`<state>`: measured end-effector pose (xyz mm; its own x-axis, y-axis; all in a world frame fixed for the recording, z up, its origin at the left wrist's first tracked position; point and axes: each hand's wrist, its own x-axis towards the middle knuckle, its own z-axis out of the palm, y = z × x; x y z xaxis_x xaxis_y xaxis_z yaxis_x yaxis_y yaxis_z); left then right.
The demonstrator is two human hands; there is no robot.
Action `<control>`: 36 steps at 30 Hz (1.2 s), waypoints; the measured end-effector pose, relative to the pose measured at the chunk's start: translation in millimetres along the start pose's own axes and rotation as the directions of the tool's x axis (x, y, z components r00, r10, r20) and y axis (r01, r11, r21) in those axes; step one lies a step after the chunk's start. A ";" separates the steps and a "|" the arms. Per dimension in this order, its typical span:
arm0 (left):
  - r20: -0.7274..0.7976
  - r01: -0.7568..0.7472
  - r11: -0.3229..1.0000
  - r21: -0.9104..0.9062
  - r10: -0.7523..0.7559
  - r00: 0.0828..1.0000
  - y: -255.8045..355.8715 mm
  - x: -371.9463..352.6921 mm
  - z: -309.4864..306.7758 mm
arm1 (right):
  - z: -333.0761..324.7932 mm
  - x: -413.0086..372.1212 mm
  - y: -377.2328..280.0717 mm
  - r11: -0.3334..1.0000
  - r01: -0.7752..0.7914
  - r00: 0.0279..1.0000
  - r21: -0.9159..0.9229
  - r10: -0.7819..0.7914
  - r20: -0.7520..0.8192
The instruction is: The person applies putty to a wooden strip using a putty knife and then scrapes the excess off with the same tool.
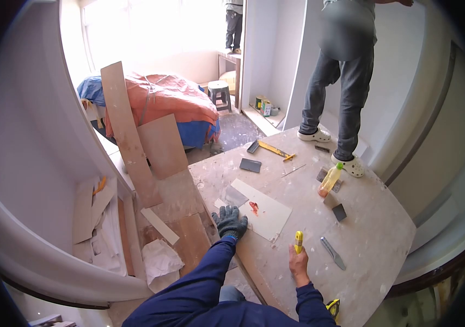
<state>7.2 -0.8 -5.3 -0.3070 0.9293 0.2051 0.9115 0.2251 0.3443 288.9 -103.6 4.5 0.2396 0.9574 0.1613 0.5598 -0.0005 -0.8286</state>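
Note:
My left hand (pixel 230 222), in a dark grey glove, lies with its fingers spread on the edge of the work platform (pixel 374 240), at the lower left corner of a pale flat sheet (pixel 270 215). A red smear (pixel 254 207) marks that sheet. A grey translucent piece (pixel 236 196) rests just beyond my gloved fingertips. Bare and wrapped round a yellow cutter (pixel 299 242), my right hand (pixel 298 262) is above the platform, right of the sheet. To its right lies a grey metal tool (pixel 332 252).
A person (pixel 347 92) stands on the platform's far side; another person (pixel 233 24) is near the window. Around the platform top are a bottle (pixel 330 180), a yellow-handled tool (pixel 273 149) and dark blocks (pixel 250 165). Long boards (pixel 126 131) lean at the left.

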 end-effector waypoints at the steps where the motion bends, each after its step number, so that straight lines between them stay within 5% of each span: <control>1: 0.021 0.006 1.000 0.006 -0.006 1.000 0.3 -1.4 -1.1 | -2.2 -2.1 0.3 1.000 0.006 1.000 0.021 -0.006 -0.018; 36: 0.147 0.018 0.997 0.074 -0.029 0.989 3.8 -2.2 -10.9 | -5.8 -13.9 -1.3 0.994 0.038 0.990 0.100 -0.024 -0.138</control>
<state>8.4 -5.2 5.5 -0.2898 0.9553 0.0586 0.9234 0.2630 0.2794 289.5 -118.6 6.4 0.3332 0.9081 0.2535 0.4864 0.0648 -0.8713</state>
